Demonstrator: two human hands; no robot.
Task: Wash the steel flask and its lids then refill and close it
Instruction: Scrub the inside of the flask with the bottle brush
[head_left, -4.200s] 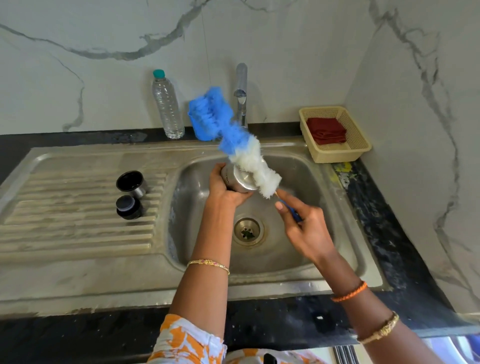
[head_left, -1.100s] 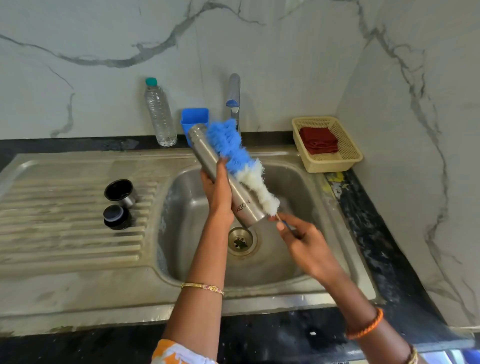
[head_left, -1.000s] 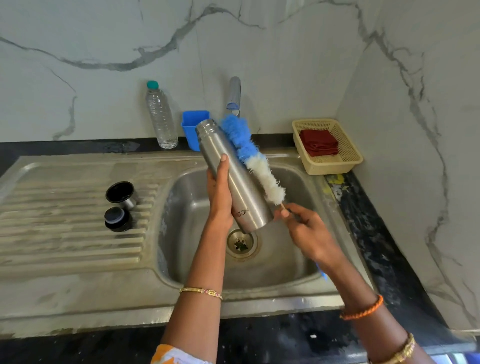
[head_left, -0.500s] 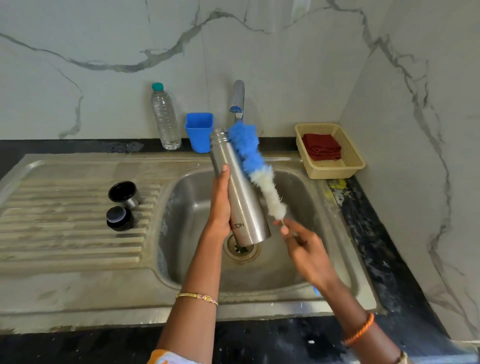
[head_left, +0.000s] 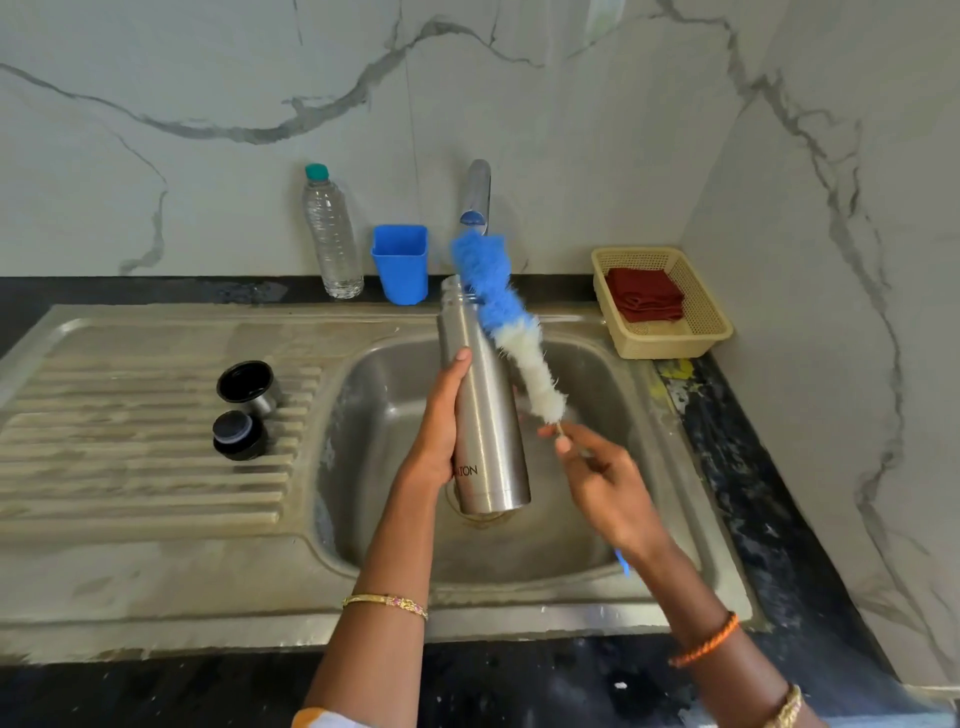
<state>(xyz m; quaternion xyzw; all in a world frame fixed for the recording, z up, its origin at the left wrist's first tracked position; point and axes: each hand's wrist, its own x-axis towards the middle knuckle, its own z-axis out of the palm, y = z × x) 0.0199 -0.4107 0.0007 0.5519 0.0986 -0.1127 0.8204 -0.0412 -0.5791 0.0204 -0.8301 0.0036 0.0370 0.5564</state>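
**Two hands, one flask, one brush over the sink**

Two grips are at work. The left hand (head_left: 439, 431) wraps the tall brushed-steel flask (head_left: 483, 410), held nearly upright, mouth up, above the steel sink basin (head_left: 395, 519). The right hand (head_left: 605, 480) pinches the thin handle of the blue-and-white fluffy bottle brush (head_left: 506, 319), whose bristles lie against the flask's right side and neck. Two black round lids (head_left: 241, 410) sit on the ribbed drainboard (head_left: 130, 467), left of the basin.

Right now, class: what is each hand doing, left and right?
Left hand: closed round the steel flask, holding it upright over the sink.
Right hand: pinching the bottle brush by its handle.
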